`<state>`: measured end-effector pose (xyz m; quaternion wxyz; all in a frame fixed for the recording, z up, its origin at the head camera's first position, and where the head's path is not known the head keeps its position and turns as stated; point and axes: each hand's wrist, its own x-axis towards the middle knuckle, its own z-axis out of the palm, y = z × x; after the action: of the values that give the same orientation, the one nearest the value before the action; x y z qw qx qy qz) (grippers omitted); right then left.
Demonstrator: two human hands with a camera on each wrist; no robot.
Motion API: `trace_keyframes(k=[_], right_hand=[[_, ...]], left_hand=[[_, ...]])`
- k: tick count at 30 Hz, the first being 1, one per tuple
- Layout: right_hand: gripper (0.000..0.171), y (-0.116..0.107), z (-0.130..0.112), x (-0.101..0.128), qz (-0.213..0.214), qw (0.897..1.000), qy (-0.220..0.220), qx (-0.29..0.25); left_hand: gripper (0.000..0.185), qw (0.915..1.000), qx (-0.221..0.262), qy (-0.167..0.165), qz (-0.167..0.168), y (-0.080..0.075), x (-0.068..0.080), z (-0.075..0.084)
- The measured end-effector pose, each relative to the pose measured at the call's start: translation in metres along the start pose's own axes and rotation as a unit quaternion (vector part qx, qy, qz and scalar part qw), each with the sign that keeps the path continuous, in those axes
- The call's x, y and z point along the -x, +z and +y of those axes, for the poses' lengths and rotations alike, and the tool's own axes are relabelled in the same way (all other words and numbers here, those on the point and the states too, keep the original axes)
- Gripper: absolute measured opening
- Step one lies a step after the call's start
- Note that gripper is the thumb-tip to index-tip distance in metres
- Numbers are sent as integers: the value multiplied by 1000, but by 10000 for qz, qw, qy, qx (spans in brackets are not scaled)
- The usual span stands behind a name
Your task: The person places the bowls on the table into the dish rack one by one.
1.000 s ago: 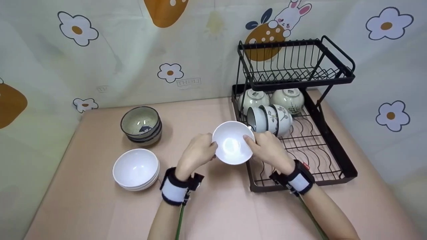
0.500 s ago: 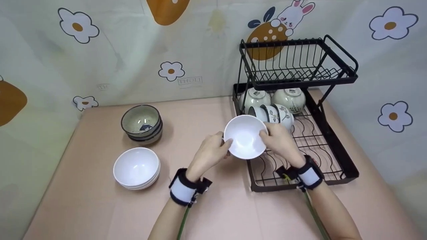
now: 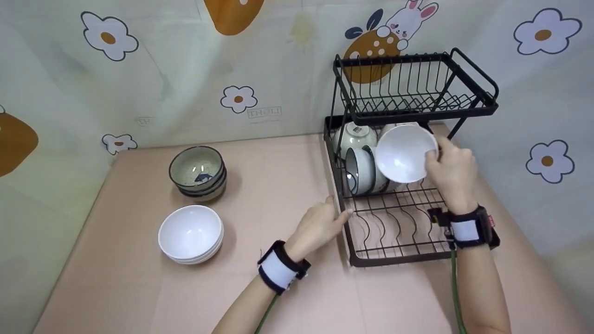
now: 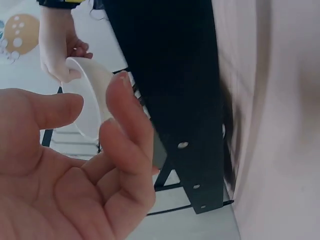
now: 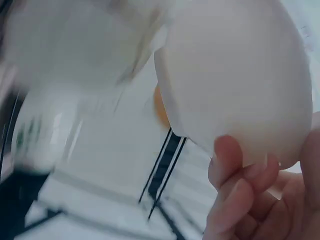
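Left hand [image 3: 320, 225] nearest, fingers relaxed, empty, resting at front-left edge of black dish rack [image 3: 482, 234], likely steadying it. Right hand [image 3: 452, 171] grips rim of white bowl [image 3: 401, 153], tilted on edge over lower tier beside floral bowls [image 3: 364, 169], suited to slotting upright. Right wrist view alone shows fingers [image 5: 235, 175] curled under bowl's foot; head view alone shows stacked white bowls [image 3: 190, 234] on table

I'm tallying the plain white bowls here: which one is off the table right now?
The white bowl gripped by the right hand, tilted on edge over the rack's lower tier. The other white bowls sit stacked upright on the table.
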<state>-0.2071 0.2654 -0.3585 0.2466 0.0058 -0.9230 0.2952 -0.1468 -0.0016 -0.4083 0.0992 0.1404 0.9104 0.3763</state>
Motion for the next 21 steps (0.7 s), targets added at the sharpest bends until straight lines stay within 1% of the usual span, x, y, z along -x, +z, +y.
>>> trace_keyframes(k=[2,3,6,7,10,12,14,17,19,21], right_hand=[[37,-4,8,-3,277,9985,253,389],[37,-6,12,-5,346,9969,428,568],[40,-10,22,-8,415,9892,1031,956],[41,-11,25,-9,426,9861,1197,1071],[42,-12,33,-11,476,9796,1476,1274],[42,-12,36,-11,526,9775,1519,1368],[41,-11,38,-12,560,9757,1507,1488],[40,-9,41,-12,508,9741,1466,1643],[39,-7,42,-13,432,9739,1409,1727],[39,-6,44,-13,322,9743,1355,1770]], left_hand=[[59,9998,-194,76,10,5,0,0],[55,9995,-283,108,10,7,1,0],[46,9988,-460,172,-41,13,2,0],[46,9987,-481,172,-69,14,2,1],[41,9985,-500,215,-89,17,3,2],[36,9984,-503,255,-105,18,3,2],[27,9982,-514,293,-134,19,3,3],[18,9980,-503,344,-180,19,3,3],[14,9980,-497,352,-193,19,3,3],[15,9980,-497,338,-202,19,3,4]])
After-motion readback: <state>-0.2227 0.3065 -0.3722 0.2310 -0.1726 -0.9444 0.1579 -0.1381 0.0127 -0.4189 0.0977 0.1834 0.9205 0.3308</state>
